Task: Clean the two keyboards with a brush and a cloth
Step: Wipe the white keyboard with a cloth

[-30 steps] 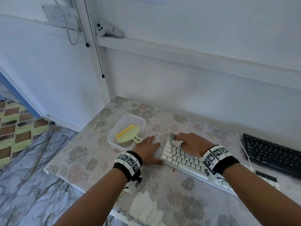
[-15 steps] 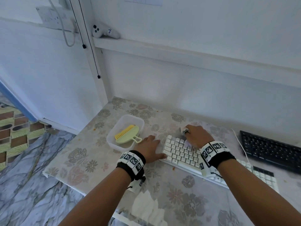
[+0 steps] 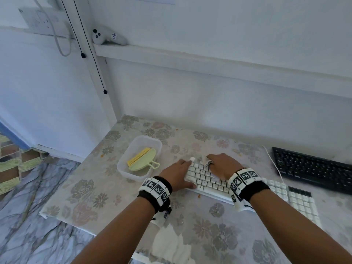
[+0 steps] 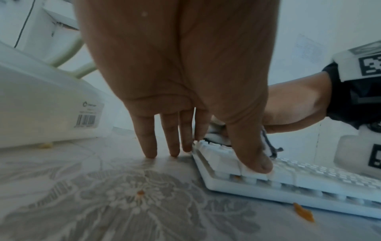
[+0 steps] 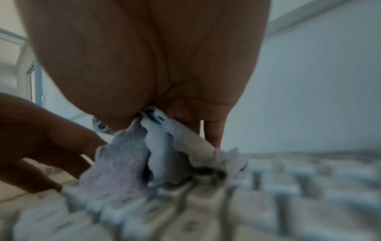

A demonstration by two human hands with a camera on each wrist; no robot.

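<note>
A white keyboard lies slantwise on the flowered table. My right hand holds a crumpled pale cloth against the keys near the board's far left corner. My left hand lies flat at the board's left end, fingers straight on the table, thumb pressing the edge keys. A black keyboard sits at the far right. The green brush with yellow bristles lies in a clear tub.
The flowered tablecloth ends at the left and near edges above a marbled floor. Orange crumbs lie by the white keyboard. A white cable runs between the keyboards. A wall ledge holds a white controller.
My right hand slid the cloth from the keyboard's left keys away toward its far edge, then back left to the far corner. My left hand stayed at the left end.
</note>
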